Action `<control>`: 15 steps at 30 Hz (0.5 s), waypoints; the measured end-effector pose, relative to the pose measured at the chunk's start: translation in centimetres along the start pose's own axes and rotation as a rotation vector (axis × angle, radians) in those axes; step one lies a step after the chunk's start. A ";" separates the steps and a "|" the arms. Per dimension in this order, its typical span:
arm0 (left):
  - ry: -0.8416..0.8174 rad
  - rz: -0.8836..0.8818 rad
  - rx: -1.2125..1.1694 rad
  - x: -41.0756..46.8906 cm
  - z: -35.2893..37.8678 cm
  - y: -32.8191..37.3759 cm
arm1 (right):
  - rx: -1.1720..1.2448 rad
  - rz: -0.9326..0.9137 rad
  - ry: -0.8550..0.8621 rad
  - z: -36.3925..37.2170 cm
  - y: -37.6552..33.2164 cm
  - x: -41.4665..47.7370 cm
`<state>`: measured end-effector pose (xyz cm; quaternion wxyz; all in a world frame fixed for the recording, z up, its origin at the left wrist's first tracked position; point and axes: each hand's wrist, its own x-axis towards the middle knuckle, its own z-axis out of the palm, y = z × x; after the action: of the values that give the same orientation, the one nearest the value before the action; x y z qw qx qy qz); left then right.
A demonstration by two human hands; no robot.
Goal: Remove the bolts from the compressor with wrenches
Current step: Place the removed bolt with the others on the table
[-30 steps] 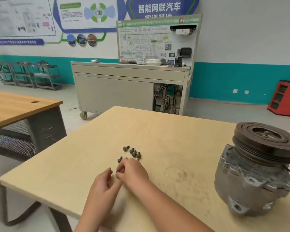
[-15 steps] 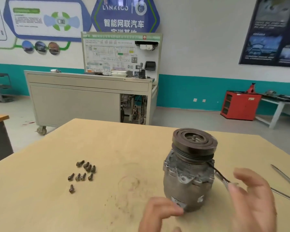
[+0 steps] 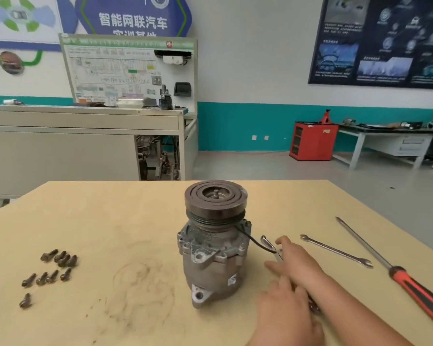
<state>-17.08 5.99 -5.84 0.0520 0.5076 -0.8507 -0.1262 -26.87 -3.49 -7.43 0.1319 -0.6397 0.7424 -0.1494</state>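
Loose bolts [image 3: 65,259] lie grouped on the table [image 3: 110,208], at 9 o'clock from the compressor [image 3: 210,258], which stands upright at centre with its pulley on top. At 4 o'clock from it, the left hand [image 3: 284,313] lies with loose, extended fingers, and no grip can be seen. Just beyond, the right hand [image 3: 298,255] rests straight fingers on a wrench [image 3: 266,242], not yet curled round it. The wrench runs from 11 to 5 o'clock, open end toward the housing. The compressor sits at 10 o'clock from both hands, and the right hand is nearer the tool. A second wrench [image 3: 335,250] and a screwdriver [image 3: 410,283] lie farther toward 3 o'clock.
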 end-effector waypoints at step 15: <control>0.116 -0.019 -1.534 -6.0 -1.3 -0.1 | 0.754 -0.452 0.388 -4.6 -1.7 -11.6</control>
<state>-13.79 11.02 -4.41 0.4330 0.3426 -0.5166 -0.6544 -25.37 7.96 -2.47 0.1781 -0.6527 0.4898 -0.5498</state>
